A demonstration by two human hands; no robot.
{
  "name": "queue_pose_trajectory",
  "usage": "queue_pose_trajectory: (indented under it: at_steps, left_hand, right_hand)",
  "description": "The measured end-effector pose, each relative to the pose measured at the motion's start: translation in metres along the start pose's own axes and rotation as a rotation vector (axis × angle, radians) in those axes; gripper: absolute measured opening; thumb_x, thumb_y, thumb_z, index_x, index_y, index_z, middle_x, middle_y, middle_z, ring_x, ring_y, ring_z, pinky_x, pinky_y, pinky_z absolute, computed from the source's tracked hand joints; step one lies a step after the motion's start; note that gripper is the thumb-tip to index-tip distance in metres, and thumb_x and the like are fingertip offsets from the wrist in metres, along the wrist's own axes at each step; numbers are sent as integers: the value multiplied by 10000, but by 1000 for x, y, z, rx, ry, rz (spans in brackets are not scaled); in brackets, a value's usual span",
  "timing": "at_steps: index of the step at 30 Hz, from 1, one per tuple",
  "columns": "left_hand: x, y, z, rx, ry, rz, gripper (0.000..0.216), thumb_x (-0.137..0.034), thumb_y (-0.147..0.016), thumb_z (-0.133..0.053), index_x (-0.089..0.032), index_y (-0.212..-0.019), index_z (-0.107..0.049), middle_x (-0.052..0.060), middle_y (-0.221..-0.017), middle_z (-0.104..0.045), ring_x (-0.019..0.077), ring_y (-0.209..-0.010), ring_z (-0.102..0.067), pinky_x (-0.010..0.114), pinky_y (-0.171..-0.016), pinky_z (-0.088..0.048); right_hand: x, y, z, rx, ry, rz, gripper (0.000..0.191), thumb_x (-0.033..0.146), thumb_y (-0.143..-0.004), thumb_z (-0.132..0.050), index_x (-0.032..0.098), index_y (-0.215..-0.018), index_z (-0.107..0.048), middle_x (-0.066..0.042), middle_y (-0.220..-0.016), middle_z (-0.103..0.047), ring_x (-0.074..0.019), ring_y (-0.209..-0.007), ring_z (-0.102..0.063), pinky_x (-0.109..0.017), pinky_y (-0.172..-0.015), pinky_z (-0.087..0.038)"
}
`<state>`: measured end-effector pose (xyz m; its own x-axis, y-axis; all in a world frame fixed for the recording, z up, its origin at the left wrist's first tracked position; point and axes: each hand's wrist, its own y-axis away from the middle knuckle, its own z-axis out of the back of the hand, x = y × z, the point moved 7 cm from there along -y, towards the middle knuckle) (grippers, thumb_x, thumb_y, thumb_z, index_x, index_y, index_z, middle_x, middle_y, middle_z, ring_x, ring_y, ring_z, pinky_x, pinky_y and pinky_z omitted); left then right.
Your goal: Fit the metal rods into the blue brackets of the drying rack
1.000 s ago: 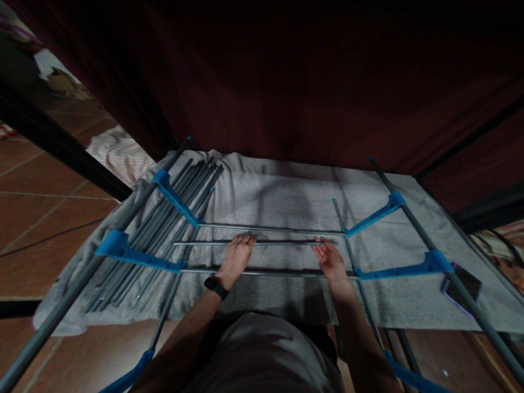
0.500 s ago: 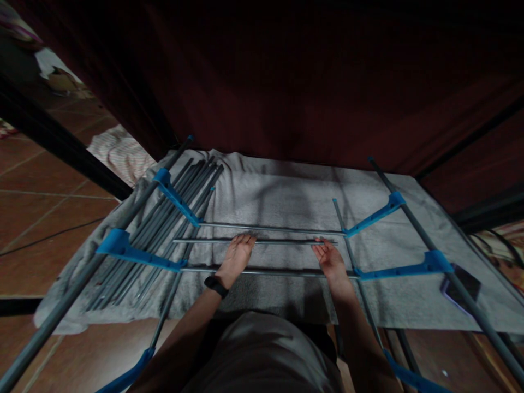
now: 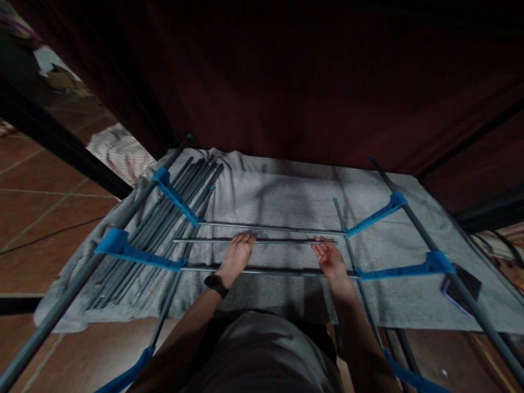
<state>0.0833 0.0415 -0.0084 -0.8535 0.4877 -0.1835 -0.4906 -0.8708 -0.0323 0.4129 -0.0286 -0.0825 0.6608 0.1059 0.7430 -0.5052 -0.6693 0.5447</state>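
Note:
A thin grey metal tube [image 3: 282, 242] lies crosswise between two parallel crossbars of a rack frame. My left hand [image 3: 238, 252], with a black band on the wrist, is closed over the tube left of its middle. Near the tube's right end, my right hand [image 3: 328, 256] has its palm turned up and its fingers curled around it. The far crossbar [image 3: 266, 227] and the near crossbar [image 3: 278, 272] join blue plastic brackets, such as the left bracket [image 3: 139, 254] and the right bracket [image 3: 405, 269]. These brackets sit on thicker grey side poles [image 3: 423, 229].
Several loose grey tubes [image 3: 164, 234] lie in a bundle on the left of the grey blanket [image 3: 270, 191]. A phone [image 3: 462, 289] rests at the right under a side pole. Dark red cloth [image 3: 286, 98] hangs behind. Tiled floor [image 3: 49, 224] shows at left.

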Motion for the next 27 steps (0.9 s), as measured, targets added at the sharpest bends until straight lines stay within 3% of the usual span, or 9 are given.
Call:
queue_pose_trajectory:
  at_steps: [27]
  left_hand:
    - [-3,2,3,8,-21,-14,480,-16,-982,-417,-194,-1309,-720,115,-1263,-765,271,-1198,-685,461,-1151,-506]
  right_hand:
    - [3,3,-1,-14,-10,10,143,222,-799,-787,297,-836,-672,19,-797,-775,-195,-855,-762,-403,-995,-657]
